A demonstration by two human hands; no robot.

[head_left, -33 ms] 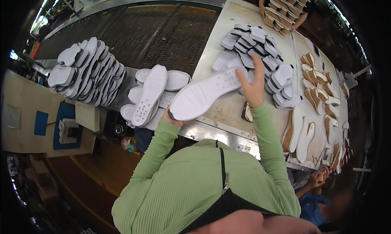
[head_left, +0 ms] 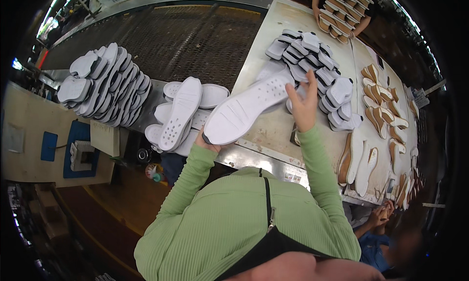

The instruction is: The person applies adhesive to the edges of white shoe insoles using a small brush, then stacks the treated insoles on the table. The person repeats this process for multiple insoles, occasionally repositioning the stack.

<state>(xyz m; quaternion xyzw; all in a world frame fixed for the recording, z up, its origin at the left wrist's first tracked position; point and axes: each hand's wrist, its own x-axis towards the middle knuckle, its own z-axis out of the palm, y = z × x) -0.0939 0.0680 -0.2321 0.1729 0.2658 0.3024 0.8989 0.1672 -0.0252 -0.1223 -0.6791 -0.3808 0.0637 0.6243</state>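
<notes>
A white shoe sole (head_left: pixel 244 107) with a row of small holes and a black tip at its near end is held up in front of me. My left hand (head_left: pixel 207 141) grips that near end from below, most of its fingers hidden under the sole. Beside the sole's far end is my right hand (head_left: pixel 304 105), thumb and fingers spread, holding nothing. More white soles (head_left: pixel 183 114) lie on the metal ledge just left of my left hand. Beyond my right hand, a heap of white soles with black tips (head_left: pixel 312 51) covers part of the pale table.
A tall stack of white soles (head_left: pixel 110 85) stands at the far left. Brown-and-white soles (head_left: pixel 378 97) lie on the pale table (head_left: pixel 244 88) at right. Behind is a dark mesh conveyor (head_left: pixel 185 41). One person's hands hold stacked soles (head_left: pixel 342 12); another person's hands (head_left: pixel 381 215) are lower right.
The sole's far end has swung slightly up and away from me. My right hand now sits a little apart from it; my left hand keeps its grip.
</notes>
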